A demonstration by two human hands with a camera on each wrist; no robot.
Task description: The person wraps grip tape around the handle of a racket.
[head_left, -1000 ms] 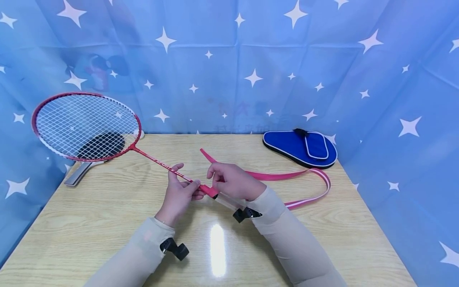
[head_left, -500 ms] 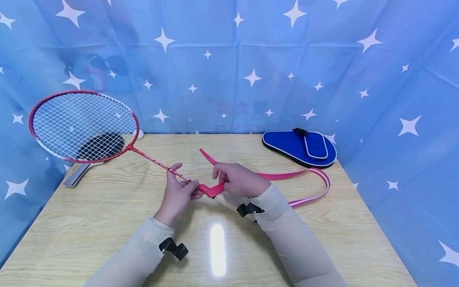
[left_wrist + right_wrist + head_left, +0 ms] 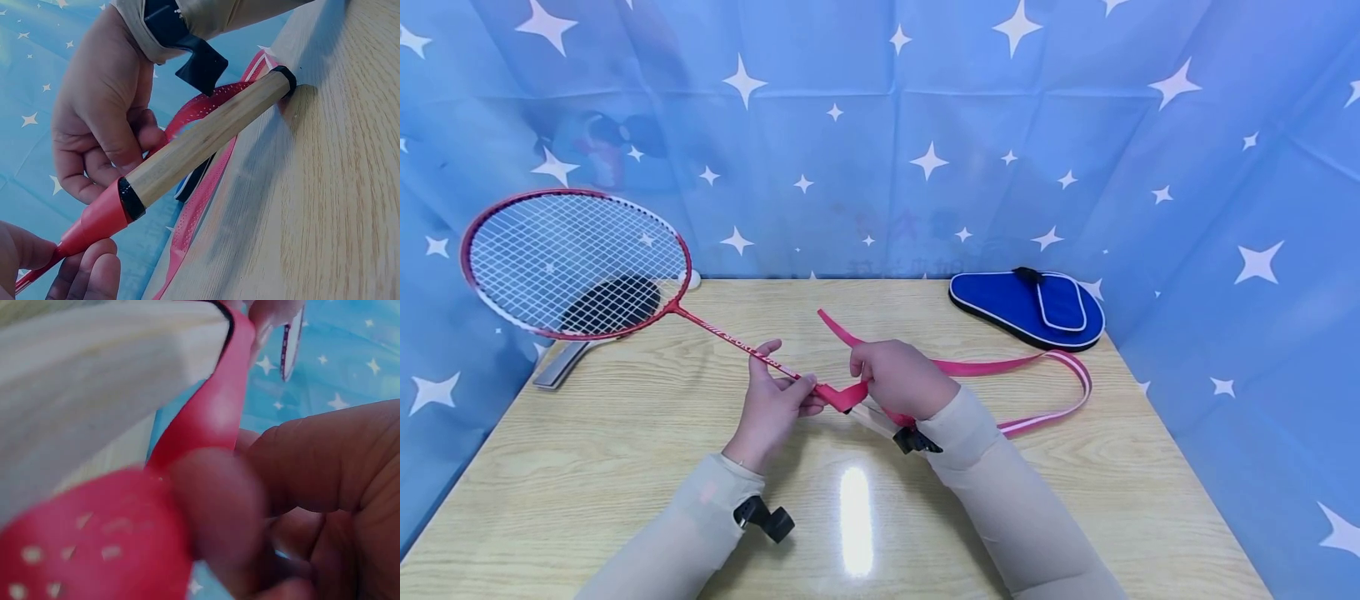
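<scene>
In the head view my left hand [image 3: 767, 421] pinches a red badminton racket [image 3: 715, 332] between thumb and fingers, where shaft meets handle. The strung head points to the upper left. My right hand [image 3: 910, 379] pinches a strip of pink-red grip tape [image 3: 853, 395], which runs taut from the cone above the handle. The left wrist view shows the bare wooden handle [image 3: 212, 137], with black bands at both ends and tape around the cone. Perforations show on the tape in the right wrist view, close to my right thumb [image 3: 219, 512].
The tape's long tail loops over the wooden table [image 3: 647, 417] to the right. A blue paddle case [image 3: 1063, 304] lies at the back right. Behind the strings is a table tennis paddle [image 3: 563, 365] at the back left, with a small white object [image 3: 695, 281] beside it.
My right hand has shifted slightly right, and the tape now stretches between the cone and my fingers. The left hand keeps its hold; the racket head has shifted slightly left.
</scene>
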